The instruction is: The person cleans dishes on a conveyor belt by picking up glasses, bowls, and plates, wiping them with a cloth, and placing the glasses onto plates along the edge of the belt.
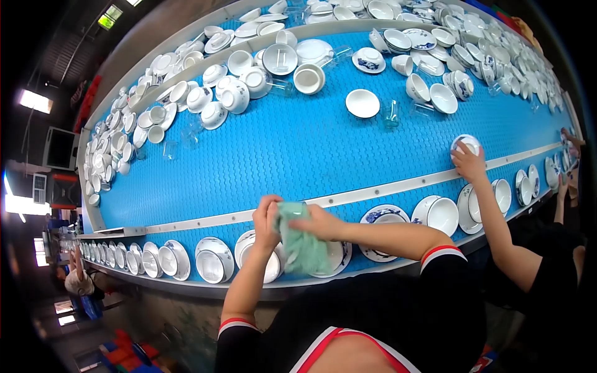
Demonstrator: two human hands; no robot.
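Above the near strip of the belt, my left hand point(267, 222) is closed at the left side of a pale green cloth point(306, 248). My right hand point(318, 222) presses the same cloth from the right, its fingers closed on it. The cloth hangs down in folds over a plate-and-bowl set point(336, 258). Near the top of the bundle something shiny, perhaps the rim of a drinking glass, shows between the hands; most of it is hidden by cloth and fingers. Left of my hands, a bowl lies on a plate point(214, 258) on the strip.
A white rail point(360, 194) divides the near strip from the wide blue belt point(249, 161). Bowls, cups, plates and glasses crowd its far side; a single bowl point(362, 103) and a glass point(390, 114) lie nearer. At right, a co-worker's hand point(469, 163) holds a bowl point(466, 145).
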